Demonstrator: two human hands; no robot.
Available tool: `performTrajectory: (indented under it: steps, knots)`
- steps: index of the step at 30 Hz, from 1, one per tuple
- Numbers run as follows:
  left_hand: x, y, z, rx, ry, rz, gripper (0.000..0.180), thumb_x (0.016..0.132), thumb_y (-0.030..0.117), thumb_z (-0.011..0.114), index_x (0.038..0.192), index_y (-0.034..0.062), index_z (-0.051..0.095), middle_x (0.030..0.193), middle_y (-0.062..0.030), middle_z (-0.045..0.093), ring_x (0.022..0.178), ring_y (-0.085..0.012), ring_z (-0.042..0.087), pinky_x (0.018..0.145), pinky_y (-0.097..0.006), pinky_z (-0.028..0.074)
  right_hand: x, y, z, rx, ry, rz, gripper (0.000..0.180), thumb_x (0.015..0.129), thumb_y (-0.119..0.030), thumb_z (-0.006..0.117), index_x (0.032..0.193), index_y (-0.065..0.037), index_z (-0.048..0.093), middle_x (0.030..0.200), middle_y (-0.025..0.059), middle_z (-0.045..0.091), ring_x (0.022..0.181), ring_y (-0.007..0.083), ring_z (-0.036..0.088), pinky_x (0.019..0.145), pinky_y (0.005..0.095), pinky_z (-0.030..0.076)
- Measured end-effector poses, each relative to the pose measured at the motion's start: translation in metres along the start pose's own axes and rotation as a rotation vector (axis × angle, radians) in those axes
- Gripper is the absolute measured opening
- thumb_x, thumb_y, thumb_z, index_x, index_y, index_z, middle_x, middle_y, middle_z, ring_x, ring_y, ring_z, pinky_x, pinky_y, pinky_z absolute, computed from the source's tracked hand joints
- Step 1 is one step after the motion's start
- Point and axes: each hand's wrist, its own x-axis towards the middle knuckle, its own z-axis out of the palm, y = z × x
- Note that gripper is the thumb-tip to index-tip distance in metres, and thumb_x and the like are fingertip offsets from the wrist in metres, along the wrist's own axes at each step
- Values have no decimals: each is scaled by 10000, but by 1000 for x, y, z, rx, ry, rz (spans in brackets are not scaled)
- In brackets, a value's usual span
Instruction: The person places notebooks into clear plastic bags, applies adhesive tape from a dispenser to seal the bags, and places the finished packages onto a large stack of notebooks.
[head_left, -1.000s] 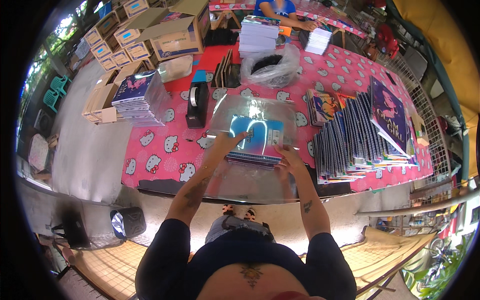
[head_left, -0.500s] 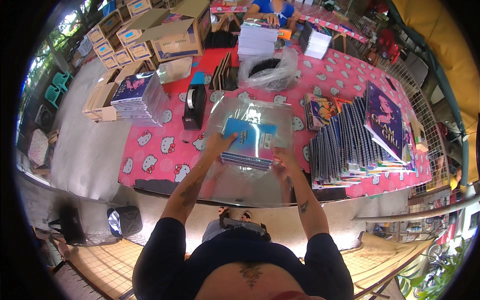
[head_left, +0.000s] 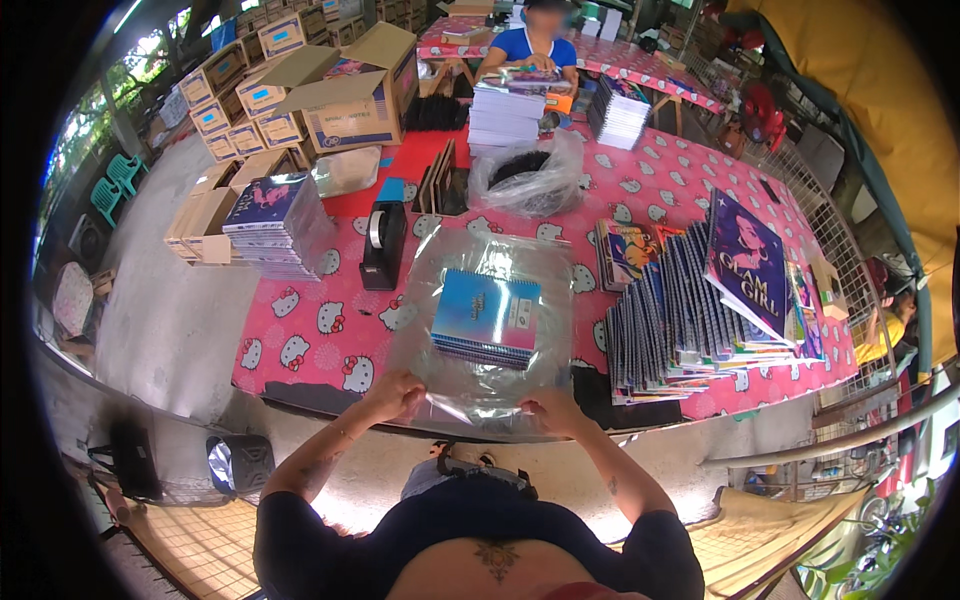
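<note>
A small stack of spiral notebooks (head_left: 487,312) with blue-to-pink covers lies on a clear plastic sheet (head_left: 555,270) at the middle of the table's near side. My left hand (head_left: 397,396) pinches the sheet's near edge at its left. At the same edge further right, my right hand (head_left: 550,408) pinches the plastic too. Between the hands the film is drawn toward me and shines with reflections. Neither hand touches the notebooks. Just beyond the sheet's left side stands a black tape dispenser (head_left: 382,248).
Leaning spiral notebooks (head_left: 665,320) crowd the right, a purple-covered notebook (head_left: 745,262) on top. Wrapped notebooks (head_left: 275,225) and cardboard boxes (head_left: 355,105) stand left. A clear bag with black contents (head_left: 530,180) lies beyond the sheet. Across the table sits a person in blue (head_left: 535,45).
Both hands have let go of the notebook stack and moved toward me to the near edge of the plastic sheet, which they now grip. The stack stays on the sheet.
</note>
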Motion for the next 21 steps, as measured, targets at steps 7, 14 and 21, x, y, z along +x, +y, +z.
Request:
performTrajectory:
  steps: [7, 14, 21]
  knots:
    - [-5, 2, -2, -132, -39, -163, 103, 896, 135, 647, 987, 88, 662, 912, -121, 689, 840, -314, 674, 686, -404, 524, 1, -29, 3, -64, 191, -64, 207, 887, -216, 644, 1045, -83, 622, 887, 131, 626, 858, 351, 625, 722, 428, 506]
    - [5, 10, -2, -187, 3, -73, 95, 892, 125, 652, 968, 68, 657, 819, -128, 672, 760, -333, 664, 667, -403, 516, 0, -15, -12, -95, 14, 16, 271, 874, -287, 689, 1013, -60, 642, 906, 125, 646, 868, 296, 653, 751, 393, 504]
    - [23, 20, -4, -45, -49, -240, 215, 890, 208, 681, 1029, 46, 645, 844, -146, 681, 803, -324, 672, 701, -405, 524, 4, -48, -23, -207, 125, -16, 244, 908, -301, 628, 1041, -96, 647, 880, 122, 682, 848, 328, 663, 744, 443, 503]
